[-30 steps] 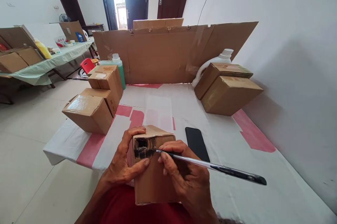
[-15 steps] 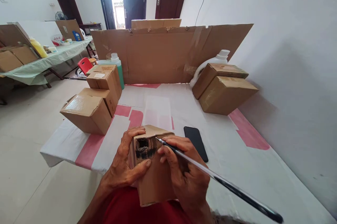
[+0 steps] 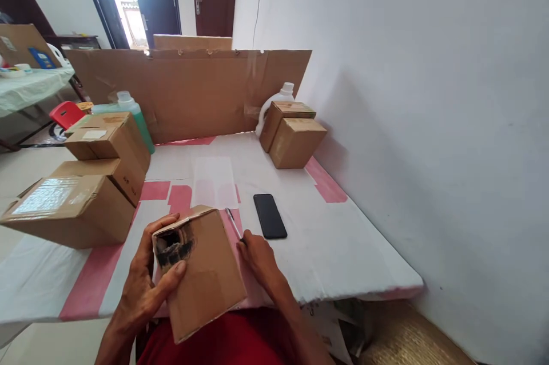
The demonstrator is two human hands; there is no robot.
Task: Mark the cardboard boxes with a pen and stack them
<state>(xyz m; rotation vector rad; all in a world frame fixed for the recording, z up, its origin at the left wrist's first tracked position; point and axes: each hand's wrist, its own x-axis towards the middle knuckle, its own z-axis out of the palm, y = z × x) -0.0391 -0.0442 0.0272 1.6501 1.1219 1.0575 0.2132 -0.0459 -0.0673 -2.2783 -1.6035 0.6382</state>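
Note:
My left hand (image 3: 143, 288) grips a small cardboard box (image 3: 206, 270) by its left edge, thumb on the front face beside a black scribbled patch (image 3: 174, 244). The box is tilted and held over my lap at the table's near edge. My right hand (image 3: 259, 259) rests low on the table just right of the box, fingers closed around the near end of a pen (image 3: 234, 223). The pen lies flat against the cloth and points away from me. A black phone (image 3: 269, 215) lies face up just right of the pen.
Larger cardboard boxes are stacked at the left (image 3: 71, 210) and two stand at the back right (image 3: 295, 139). A cardboard sheet (image 3: 189, 90) stands along the far edge, with a green bottle (image 3: 135, 116) and a white jug (image 3: 281, 96) before it. A white wall runs along the right.
My right hand has left the box face and dropped to the table with the pen. The box has tilted left in my left hand. My view has swung to the right.

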